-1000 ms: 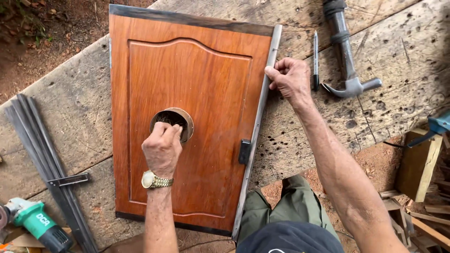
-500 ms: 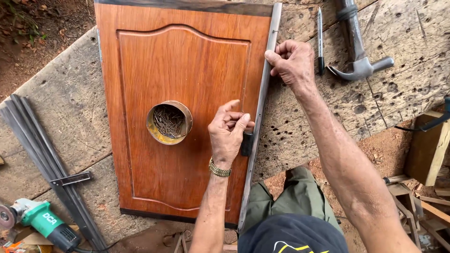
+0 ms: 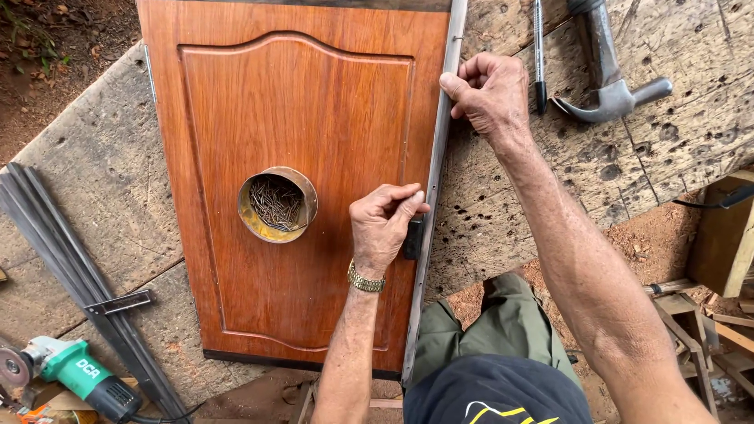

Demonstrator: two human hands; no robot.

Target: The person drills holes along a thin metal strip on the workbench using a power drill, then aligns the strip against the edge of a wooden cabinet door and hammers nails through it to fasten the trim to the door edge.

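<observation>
A reddish-brown wooden cabinet door [image 3: 298, 102] lies flat on a worn workbench [image 3: 691, 126]. A round tin [image 3: 276, 204] full of nails stands on the door's panel. A thin grey metal strip [image 3: 441, 133] runs along the door's right edge, past a small black hinge [image 3: 413, 239]. My left hand [image 3: 385, 228], with a wristwatch, rests beside the hinge, thumb and forefinger pinched on a small nail that hardly shows. My right hand [image 3: 491, 94] grips the strip farther up, pressing it against the door's edge.
A claw hammer [image 3: 613, 94] and a black pen [image 3: 539, 55] lie on the bench right of my right hand. Long grey metal bars [image 3: 63, 267] and a green angle grinder [image 3: 75, 373] lie at the left. Wooden offcuts [image 3: 715, 314] sit at the lower right.
My left hand came out of the nail tin and moved right to the strip beside the hinge, fingers pinched. My right hand stayed on the strip. The view moved closer.
</observation>
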